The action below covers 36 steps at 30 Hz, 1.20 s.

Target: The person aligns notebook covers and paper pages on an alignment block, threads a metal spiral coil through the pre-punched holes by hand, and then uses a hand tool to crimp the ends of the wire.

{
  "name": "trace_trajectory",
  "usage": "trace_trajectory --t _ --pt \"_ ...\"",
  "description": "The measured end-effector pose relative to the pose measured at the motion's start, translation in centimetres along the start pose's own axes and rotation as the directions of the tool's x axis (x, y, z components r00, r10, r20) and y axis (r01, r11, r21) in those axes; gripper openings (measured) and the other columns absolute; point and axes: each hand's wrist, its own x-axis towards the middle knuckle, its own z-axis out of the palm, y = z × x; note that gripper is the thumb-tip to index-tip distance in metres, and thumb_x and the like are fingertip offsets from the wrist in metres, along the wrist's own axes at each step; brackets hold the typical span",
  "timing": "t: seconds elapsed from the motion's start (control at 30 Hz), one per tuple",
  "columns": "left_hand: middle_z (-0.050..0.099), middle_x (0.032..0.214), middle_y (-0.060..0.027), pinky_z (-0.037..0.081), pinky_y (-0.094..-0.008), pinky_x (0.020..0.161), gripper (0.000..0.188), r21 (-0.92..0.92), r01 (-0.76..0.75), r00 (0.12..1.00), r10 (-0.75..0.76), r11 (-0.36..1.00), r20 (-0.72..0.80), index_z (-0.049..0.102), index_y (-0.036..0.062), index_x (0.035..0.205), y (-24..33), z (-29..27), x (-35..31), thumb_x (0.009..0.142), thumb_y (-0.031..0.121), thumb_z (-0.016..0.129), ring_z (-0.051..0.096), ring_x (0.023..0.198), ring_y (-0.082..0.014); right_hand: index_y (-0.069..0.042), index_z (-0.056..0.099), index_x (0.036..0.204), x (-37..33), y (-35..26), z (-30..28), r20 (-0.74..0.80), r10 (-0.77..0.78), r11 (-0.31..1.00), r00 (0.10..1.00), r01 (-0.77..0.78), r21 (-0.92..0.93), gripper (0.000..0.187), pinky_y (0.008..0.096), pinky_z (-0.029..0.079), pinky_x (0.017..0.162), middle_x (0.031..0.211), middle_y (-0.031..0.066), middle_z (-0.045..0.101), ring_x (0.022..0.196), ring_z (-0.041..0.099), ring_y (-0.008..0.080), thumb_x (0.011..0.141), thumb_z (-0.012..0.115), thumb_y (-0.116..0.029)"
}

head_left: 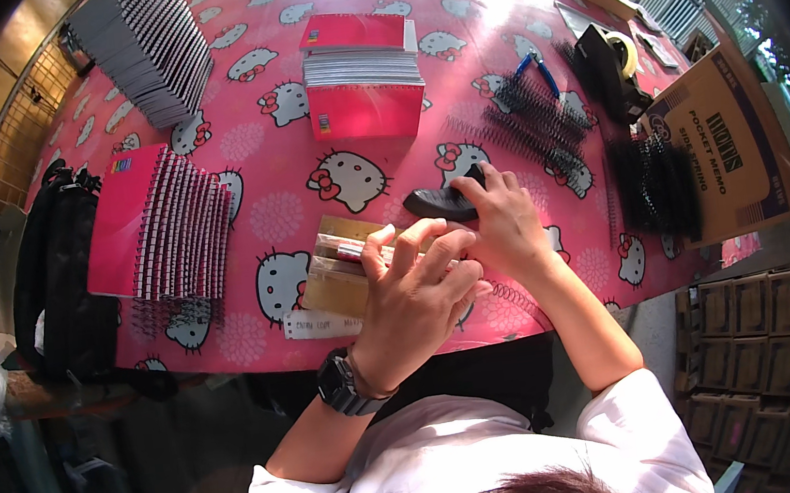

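My left hand (pixel 424 287), with a dark watch on the wrist, bends its fingers over a yellowish-brown flat block (pixel 337 292) near the table's front edge. A small red-and-white piece (pixel 350 251) shows at its fingertips; the rest of what it grips is hidden beneath the hand. Close beside it, my right hand (pixel 509 219) curls its fingers on a black curved tool (pixel 444 204), whose working end I cannot make out. A white paper strip (pixel 323 324) with handwriting lies at the block's near edge. To the right of my left hand, a thin wire coil (pixel 515 293) lies on the tablecloth.
A stack of pink spiral notebooks (pixel 164 224) stands left, a taller spiral-bound stack (pixel 144 56) behind it. Pink-covered pads (pixel 367 108) sit at the back middle. Loose black coils (pixel 532 124), a blue pen (pixel 545 76) and an open cardboard box (pixel 725 146) are right.
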Motion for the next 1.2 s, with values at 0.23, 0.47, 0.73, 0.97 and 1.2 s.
trace_trajectory --t 0.23,0.47,0.73,0.97,1.2 --pt "0.058 0.123 0.0057 0.023 -0.0541 0.102 0.026 -0.046 -0.008 1.0 0.007 0.999 -0.018 0.067 0.0261 0.104 -0.4 -0.1 -0.3 0.083 0.042 0.066 0.049 0.117 -0.021 -0.018 0.059 0.124 -2.0 1.4 -0.6 0.011 0.007 0.998 1.0 -0.007 0.066 0.059 0.048 0.042 0.098 0.142 0.0288 0.036 0.122 0.043 0.0425 0.073 0.075 -0.042" --pt "0.058 0.124 0.0042 0.016 -0.0579 0.105 0.032 0.039 -0.003 0.998 0.0 0.999 0.058 0.066 0.0294 0.11 -0.7 -0.3 -0.5 0.082 0.046 0.065 0.047 0.119 -0.0207 -0.004 0.067 0.109 -2.6 3.7 -1.8 0.007 0.049 0.731 0.999 -0.041 0.682 0.042 0.0389 0.041 0.099 0.125 0.0215 0.058 0.122 0.052 0.0314 0.078 0.076 -0.03" --pt "0.046 0.14 -0.0063 0.004 -0.0589 0.112 0.07 -0.021 0.358 0.917 -0.356 0.933 -0.181 0.052 0.0162 0.131 -1.0 -1.6 -1.6 0.067 0.029 0.077 0.033 0.135 -0.0298 -0.003 0.072 0.099 -2.7 1.8 -4.9 0.132 -0.176 0.518 0.975 -0.022 0.855 0.063 0.0402 0.04 0.095 0.121 0.0223 0.061 0.111 0.057 0.032 0.066 0.072 -0.056" --pt "0.039 0.142 -0.0184 0.021 -0.0529 0.111 0.085 -0.273 0.373 0.823 -0.452 0.887 -0.344 0.037 0.0036 0.139 -2.0 -0.7 -2.8 0.066 0.02 0.077 0.031 0.134 -0.038 -0.004 0.072 0.099 -1.8 1.7 -4.8 0.095 -0.265 0.531 0.96 0.063 0.845 0.063 0.0389 0.04 0.095 0.116 0.0226 0.063 0.104 0.059 0.0291 0.065 0.068 -0.057" --pt "0.042 0.14 -0.0159 0.031 -0.0433 0.109 0.065 -0.251 0.456 0.815 -0.514 0.854 -0.268 0.051 0.0031 0.13 -2.8 -1.5 -3.7 0.071 0.012 0.074 0.038 0.131 -0.0318 -0.005 0.072 0.1 0.0 0.6 -5.5 0.148 -0.347 0.59 0.926 0.094 0.802 0.052 0.0411 0.044 0.095 0.124 0.0232 0.06 0.113 0.058 0.0341 0.075 0.071 -0.05"
